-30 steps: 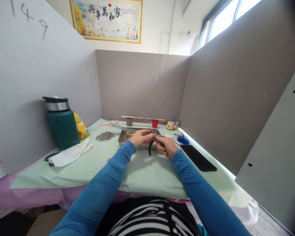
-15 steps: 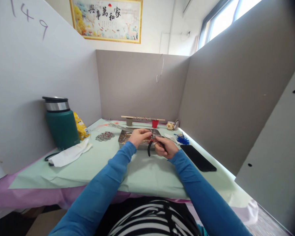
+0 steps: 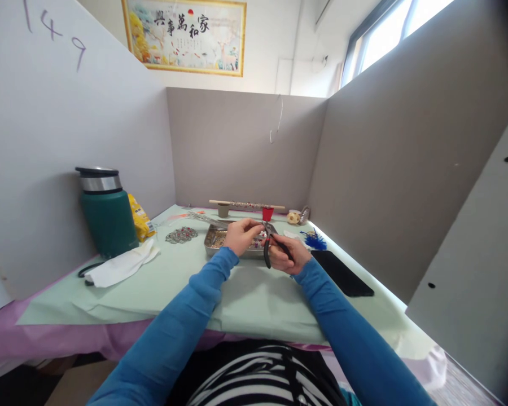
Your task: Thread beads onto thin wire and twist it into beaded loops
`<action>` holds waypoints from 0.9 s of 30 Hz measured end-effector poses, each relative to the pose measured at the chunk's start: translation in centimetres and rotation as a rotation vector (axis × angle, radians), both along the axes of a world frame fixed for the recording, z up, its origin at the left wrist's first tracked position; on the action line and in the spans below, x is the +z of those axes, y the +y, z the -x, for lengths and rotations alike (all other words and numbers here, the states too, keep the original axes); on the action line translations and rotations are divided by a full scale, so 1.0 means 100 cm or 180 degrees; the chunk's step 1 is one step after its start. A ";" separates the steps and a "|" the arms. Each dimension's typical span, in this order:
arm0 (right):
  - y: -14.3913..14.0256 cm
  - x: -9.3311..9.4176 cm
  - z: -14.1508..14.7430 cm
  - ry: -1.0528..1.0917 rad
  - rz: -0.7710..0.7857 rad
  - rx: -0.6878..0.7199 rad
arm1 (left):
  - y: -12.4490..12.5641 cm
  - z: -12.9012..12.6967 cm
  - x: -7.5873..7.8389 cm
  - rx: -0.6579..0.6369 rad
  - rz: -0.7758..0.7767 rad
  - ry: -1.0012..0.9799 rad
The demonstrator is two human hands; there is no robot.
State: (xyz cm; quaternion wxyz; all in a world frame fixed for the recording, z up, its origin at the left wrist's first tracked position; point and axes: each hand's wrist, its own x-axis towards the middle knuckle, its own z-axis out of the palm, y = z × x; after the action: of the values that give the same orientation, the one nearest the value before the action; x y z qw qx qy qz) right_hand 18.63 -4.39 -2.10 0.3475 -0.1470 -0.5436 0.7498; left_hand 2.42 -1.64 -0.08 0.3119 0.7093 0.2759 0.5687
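We see one pair of pliers (image 3: 270, 248) gripped in our right hand (image 3: 288, 256), our left hand (image 3: 242, 234) pinching something too small to tell, both over one metal tray (image 3: 214, 239) on the green-covered table (image 3: 245, 293) between grey partitions.

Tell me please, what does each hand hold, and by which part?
The right hand holds black-handled pliers by the handles. The left hand pinches something tiny at the pliers' tip; what it is cannot be told.

Bright daylight pours from the blown-out window (image 3: 402, 28) at upper right, washing the right edge of the pale green paper-covered table (image 3: 254, 293). Soft shadows fall under the blue sleeves. Wide-angle distortion bends the grey partition walls (image 3: 398, 169); corners darken; small items stay indistinct.
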 end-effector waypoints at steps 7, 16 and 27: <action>-0.006 0.001 0.003 0.0036 0.0144 -0.0112 | -0.001 0.003 0.001 -0.1243 0.1091 -0.0765; -0.006 -0.003 0.005 -0.0273 -0.0085 -0.0127 | -0.001 0.010 0.006 -0.1801 0.0983 -0.1444; -0.009 -0.019 0.025 -0.2912 -0.3161 -0.2002 | 0.009 0.017 0.006 -0.1423 0.1671 -0.1636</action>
State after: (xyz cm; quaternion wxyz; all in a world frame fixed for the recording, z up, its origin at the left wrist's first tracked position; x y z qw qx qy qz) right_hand 16.17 -5.29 -3.99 0.3102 -0.4188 -0.8410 0.1450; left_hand 0.71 -0.75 0.54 0.6559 0.4835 0.1642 0.5559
